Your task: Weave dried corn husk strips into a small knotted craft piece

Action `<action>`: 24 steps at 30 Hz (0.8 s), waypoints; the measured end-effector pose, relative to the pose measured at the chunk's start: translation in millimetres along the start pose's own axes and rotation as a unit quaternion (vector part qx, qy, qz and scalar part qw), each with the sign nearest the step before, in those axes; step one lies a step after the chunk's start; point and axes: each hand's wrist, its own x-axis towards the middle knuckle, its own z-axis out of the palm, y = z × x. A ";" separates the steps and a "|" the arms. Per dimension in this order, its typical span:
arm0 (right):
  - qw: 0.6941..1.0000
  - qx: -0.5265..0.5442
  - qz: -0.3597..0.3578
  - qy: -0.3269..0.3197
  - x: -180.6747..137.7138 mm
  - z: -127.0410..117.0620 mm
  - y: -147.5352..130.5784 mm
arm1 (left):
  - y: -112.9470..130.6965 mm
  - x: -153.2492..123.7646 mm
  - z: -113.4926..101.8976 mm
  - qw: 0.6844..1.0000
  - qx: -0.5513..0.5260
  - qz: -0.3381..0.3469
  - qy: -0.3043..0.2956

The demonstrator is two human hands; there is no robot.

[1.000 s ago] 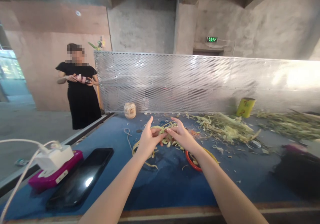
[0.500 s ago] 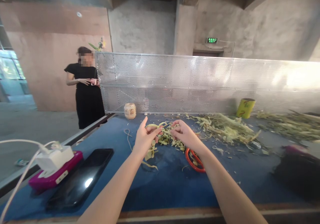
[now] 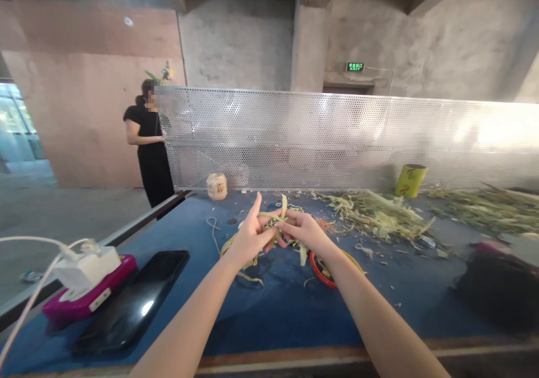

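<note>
Pale green dried leaf strips (image 3: 284, 206) stick up between my two hands, which meet over the middle of the table. My left hand (image 3: 252, 233) pinches the strips between thumb and fingers, its index finger pointing up. From the other side my right hand (image 3: 304, 229) has its fingertips closed on the same strips. Small leaf scraps lie under and around both hands. Below my right wrist, the red handles of what look like scissors (image 3: 322, 271) are partly hidden by my forearm.
A heap of dried leaf strips (image 3: 379, 212) lies to the right, before a yellow-green can (image 3: 411, 180). At the back left stands a cream string roll (image 3: 217, 186). A black phone (image 3: 135, 299) and a magenta power strip (image 3: 90, 294) lie left. A person stands beyond the perforated metal screen (image 3: 273, 142).
My hands have come together, with a strip now rising between them. The person at the back left has turned and moved toward the screen.
</note>
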 end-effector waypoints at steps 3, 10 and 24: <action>1.000 0.003 0.003 -0.016 -1.0 0.1 -0.5 | 2.0 -1.3 -0.8 1.000 0.012 0.011 -0.014; 0.995 -0.049 0.016 0.082 4.7 -2.3 9.4 | 0.7 -1.9 0.3 0.999 0.013 0.003 -0.037; 0.996 0.051 0.072 0.007 5.5 17.4 11.1 | -11.0 -43.6 10.2 0.996 0.011 -0.049 0.067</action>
